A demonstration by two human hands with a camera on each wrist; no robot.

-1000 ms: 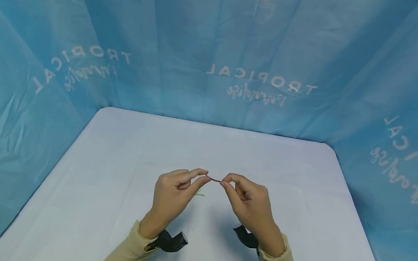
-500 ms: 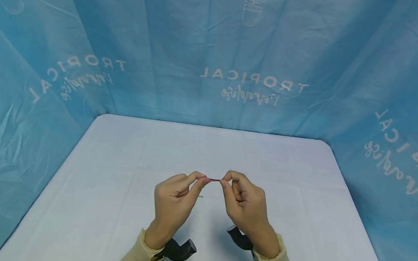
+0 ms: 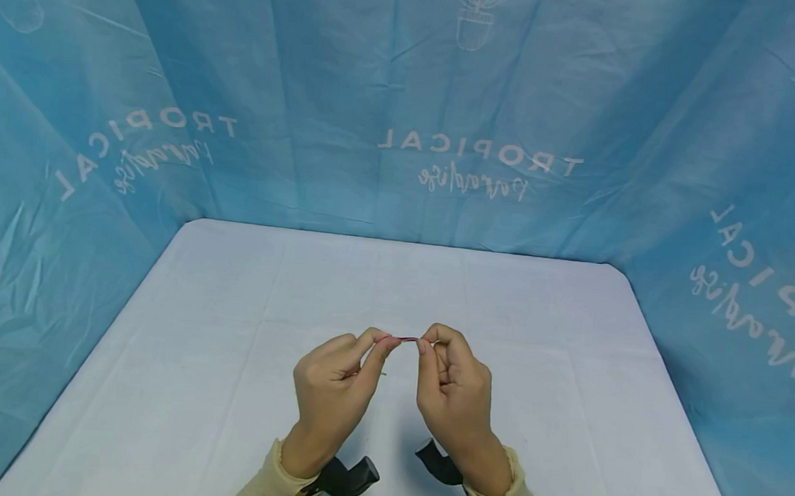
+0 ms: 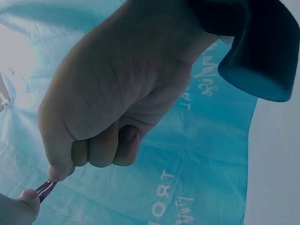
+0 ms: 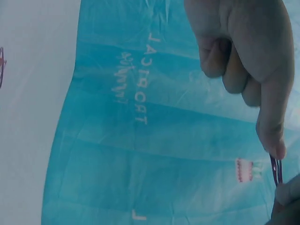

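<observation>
A small, dark red snap hair clip (image 3: pixel 409 339) spans the short gap between my two hands above the table. My left hand (image 3: pixel 332 387) pinches one end between thumb and index finger. The other end is pinched the same way by my right hand (image 3: pixel 459 397). Seen from the left wrist, the clip (image 4: pixel 45 190) is glossy and narrow, with a slot along its middle. The right wrist view shows the clip (image 5: pixel 276 169) between the two thumbs. Fingertips cover both its ends.
A thin green thing (image 3: pixel 384 374) shows just behind my left hand, mostly hidden. At the left edge of the right wrist view lies a thin reddish outline (image 5: pixel 2 65), cut off by the frame. The white table (image 3: pixel 283 270) is bounded by blue printed curtains (image 3: pixel 347 182).
The clip bowed downward a second ago, then looked nearly straight, and now arches slightly upward. My right hand has turned more upright and come a little closer to the left. Both pinches hold.
</observation>
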